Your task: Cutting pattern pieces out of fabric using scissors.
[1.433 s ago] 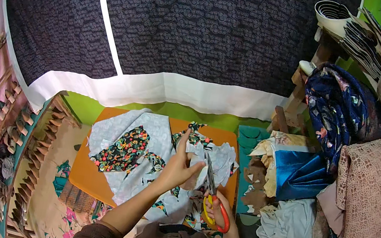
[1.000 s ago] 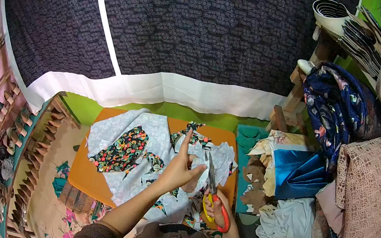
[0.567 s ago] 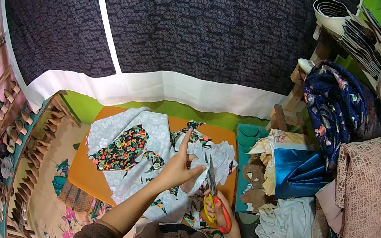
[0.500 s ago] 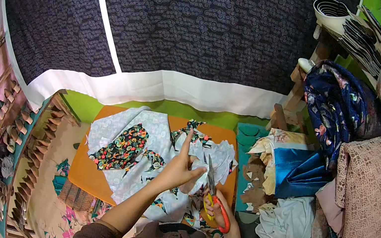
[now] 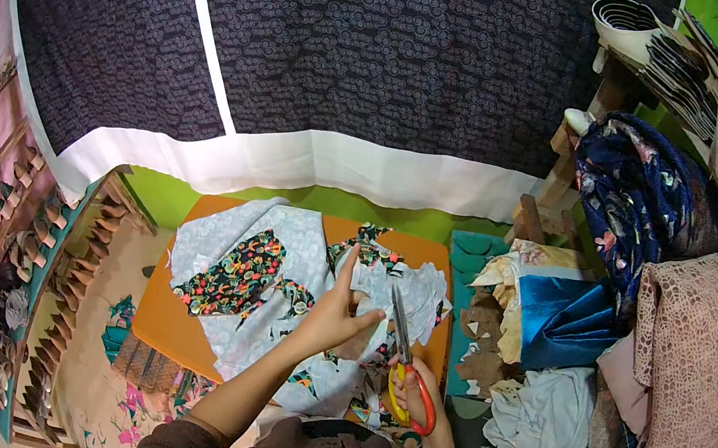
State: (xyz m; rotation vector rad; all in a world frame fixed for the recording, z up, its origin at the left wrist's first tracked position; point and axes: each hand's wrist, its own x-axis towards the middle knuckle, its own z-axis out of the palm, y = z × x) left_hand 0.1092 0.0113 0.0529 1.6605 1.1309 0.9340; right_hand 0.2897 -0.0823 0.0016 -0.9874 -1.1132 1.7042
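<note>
My right hand (image 5: 421, 391) grips scissors (image 5: 403, 331) with red and yellow handles. Their blades point away from me and look nearly closed. Beside the blade tips, my left hand (image 5: 336, 315) has its index finger stretched out and its thumb apart; the other fingers are partly hidden. Under both hands, pale fabric (image 5: 239, 346) with its wrong side up covers much of an orange tabletop (image 5: 169, 339). Pieces of dark floral fabric (image 5: 236, 279) lie on it, and crumpled pale cloth (image 5: 419, 291) sits at the right.
Folded blue satin (image 5: 561, 324), a white cloth bundle (image 5: 541, 411) and pink lace fabric (image 5: 694, 375) are stacked at the right. A wooden rack (image 5: 65, 308) with several pointed pieces stands at the left. A dark patterned curtain (image 5: 388, 49) hangs at the back.
The scissors' blades have come closer together and the handles have shifted slightly. My left hand stays nearly in place. The whole view has moved a little.
</note>
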